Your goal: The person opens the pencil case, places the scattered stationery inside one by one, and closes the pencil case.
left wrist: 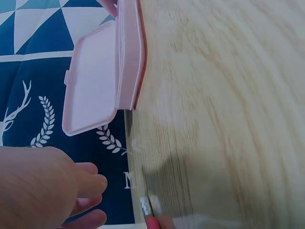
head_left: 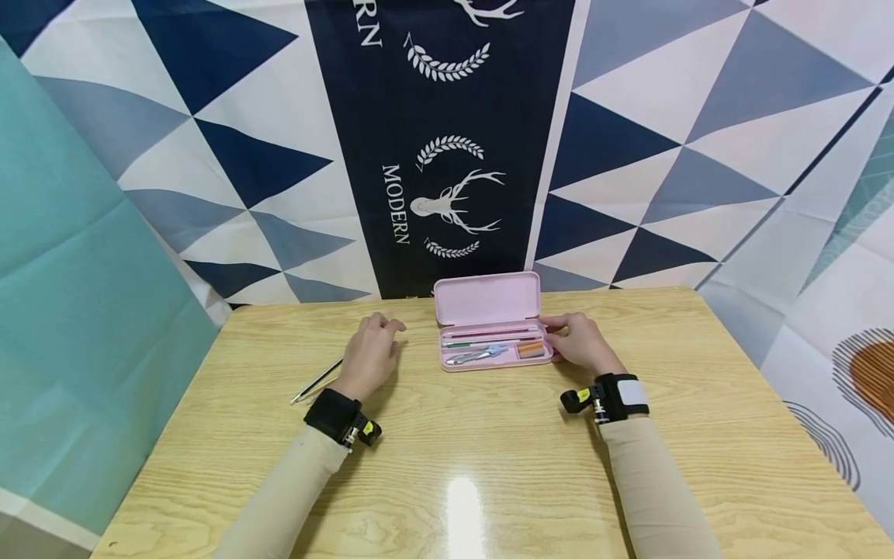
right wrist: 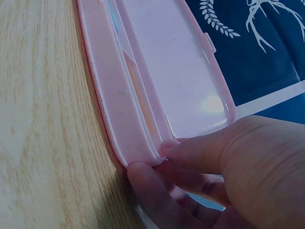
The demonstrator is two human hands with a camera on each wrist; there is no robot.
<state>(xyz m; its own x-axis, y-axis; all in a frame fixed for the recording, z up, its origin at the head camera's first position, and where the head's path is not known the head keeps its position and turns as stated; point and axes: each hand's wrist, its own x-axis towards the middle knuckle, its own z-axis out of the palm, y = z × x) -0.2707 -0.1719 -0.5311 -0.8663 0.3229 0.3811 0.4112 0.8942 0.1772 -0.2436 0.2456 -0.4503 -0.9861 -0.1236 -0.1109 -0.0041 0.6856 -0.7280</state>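
An open pink pencil case (head_left: 487, 301) stands at the back of the table, its lid raised. Inside lie several pencils (head_left: 490, 335), a metal compass (head_left: 475, 356) with a light blue part, and an orange-brown block (head_left: 531, 350). My right hand (head_left: 581, 341) grips the case's right end; in the right wrist view the thumb (right wrist: 181, 149) lies over the rim with fingers outside. To the left of the case, my left hand (head_left: 372, 353) is held with fingers loosely bent and nothing in them. Beside and partly behind it lie slim pencil-like sticks (head_left: 317, 382); one silver-and-red end (left wrist: 147, 210) shows in the left wrist view.
A wood-grain table (head_left: 454, 435) carries everything. Patterned cloth (head_left: 447, 155) hangs directly behind its back edge, close to the case. A teal cloth (head_left: 91, 256) borders the left side. Both wrists wear black straps with small cameras.
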